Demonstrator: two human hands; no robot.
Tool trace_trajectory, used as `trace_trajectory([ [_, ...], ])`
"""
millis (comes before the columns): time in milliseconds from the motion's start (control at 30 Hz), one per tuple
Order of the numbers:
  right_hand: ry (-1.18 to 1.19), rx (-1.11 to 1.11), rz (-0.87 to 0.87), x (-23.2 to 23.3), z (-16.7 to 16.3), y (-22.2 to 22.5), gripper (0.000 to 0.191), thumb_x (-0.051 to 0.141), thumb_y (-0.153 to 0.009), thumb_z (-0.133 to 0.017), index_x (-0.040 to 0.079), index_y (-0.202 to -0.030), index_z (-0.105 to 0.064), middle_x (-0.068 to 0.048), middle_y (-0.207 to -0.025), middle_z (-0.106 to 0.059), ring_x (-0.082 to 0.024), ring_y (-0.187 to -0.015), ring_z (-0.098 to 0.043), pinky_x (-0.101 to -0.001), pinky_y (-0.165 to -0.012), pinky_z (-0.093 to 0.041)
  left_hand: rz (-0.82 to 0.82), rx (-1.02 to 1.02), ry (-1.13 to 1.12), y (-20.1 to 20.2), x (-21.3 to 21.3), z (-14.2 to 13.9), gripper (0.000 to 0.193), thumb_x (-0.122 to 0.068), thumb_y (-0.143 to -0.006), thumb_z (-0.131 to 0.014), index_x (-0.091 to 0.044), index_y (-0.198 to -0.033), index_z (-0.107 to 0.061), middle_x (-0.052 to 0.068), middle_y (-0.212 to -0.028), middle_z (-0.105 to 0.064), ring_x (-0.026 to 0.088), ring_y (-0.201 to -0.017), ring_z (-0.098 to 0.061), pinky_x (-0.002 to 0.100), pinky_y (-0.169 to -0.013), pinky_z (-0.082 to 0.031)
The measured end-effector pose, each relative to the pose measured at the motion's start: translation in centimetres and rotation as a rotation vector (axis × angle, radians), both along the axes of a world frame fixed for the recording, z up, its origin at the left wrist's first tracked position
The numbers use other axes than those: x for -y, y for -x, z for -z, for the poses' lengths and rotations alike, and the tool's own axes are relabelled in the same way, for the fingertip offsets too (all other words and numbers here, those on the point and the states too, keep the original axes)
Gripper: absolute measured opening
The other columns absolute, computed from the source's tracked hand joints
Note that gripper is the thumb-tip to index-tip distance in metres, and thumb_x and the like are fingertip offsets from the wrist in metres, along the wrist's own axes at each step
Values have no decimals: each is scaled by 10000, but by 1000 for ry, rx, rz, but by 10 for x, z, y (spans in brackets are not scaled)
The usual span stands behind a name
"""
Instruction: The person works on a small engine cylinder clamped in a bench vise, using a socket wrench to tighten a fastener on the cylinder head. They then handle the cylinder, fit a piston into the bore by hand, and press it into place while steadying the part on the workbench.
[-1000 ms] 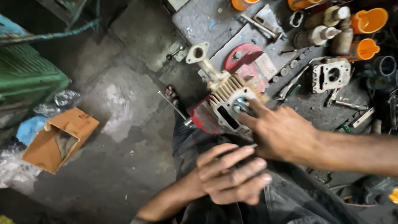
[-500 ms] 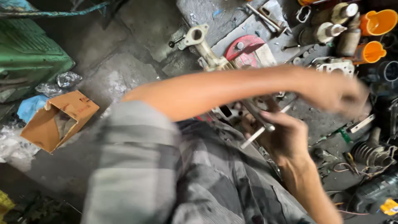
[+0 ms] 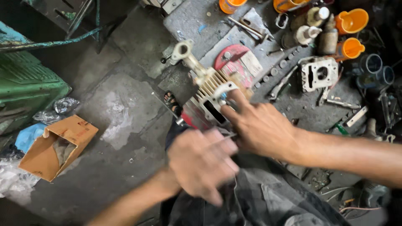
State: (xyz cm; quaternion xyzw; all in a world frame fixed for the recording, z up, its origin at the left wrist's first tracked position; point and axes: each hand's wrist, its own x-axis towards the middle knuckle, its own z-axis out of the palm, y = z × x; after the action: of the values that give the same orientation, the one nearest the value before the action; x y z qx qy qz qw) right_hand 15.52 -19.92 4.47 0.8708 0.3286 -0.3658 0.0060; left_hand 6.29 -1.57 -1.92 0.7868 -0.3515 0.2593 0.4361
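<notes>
Both hands back at finned engine cylinder (image 3: 209, 98) on lap, left arm no longer crossing view. Right hand (image 3: 261, 127) reaches in from right, fingers apart, tips pressing cylinder's top. Left hand (image 3: 203, 163) below it, blurred, fingers curled on thin metal rod (image 3: 224, 138). Cardboard box (image 3: 56, 146) well left on floor.

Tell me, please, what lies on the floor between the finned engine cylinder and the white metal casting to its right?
In the head view, between the finned engine cylinder and the white metal casting lie a slim wrench-like tool and a row of small round metal pieces.
</notes>
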Motion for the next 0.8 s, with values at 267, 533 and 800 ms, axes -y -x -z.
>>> trace_trajectory([
  [267, -77, -211, 355, 16, 30, 0, 636, 169, -791, -647, 133, -1407, -490, -239, -1243, -579, -324, -638, -704, -418, -538, -587, -132, 200, 351, -63, 37, 10, 527, -507, -1087, -416, -81, -1063, -726, 90, -1121, -722, 267, -934, -753, 413, -776, -604],
  [533, -836, -743, 1778, 50, 67, 44, 606, 151, -797, -631, 75, -1384, -504, -194, -1212, -608, -310, -893, -640, -439, -778, -534, 1020, -404, -349, -184, 223, 53, 695, -657, -1065, -490, 7, -954, -658, 149, -910, -723, 296, -756, -675, 410, -645, -531],
  [800, -1196, 7, 1361, 76, 20, 47, 603, 84, -835, -610, 21, -1415, -461, -158, -1297, -563, -305, -1255, -543, -463, -1107, -436, 298, -579, -634, -153, 83, -28, 738, -598, -1070, -378, -23, -712, -672, 107, -611, -640, 233, -534, -658, 440, -544, -548],
])
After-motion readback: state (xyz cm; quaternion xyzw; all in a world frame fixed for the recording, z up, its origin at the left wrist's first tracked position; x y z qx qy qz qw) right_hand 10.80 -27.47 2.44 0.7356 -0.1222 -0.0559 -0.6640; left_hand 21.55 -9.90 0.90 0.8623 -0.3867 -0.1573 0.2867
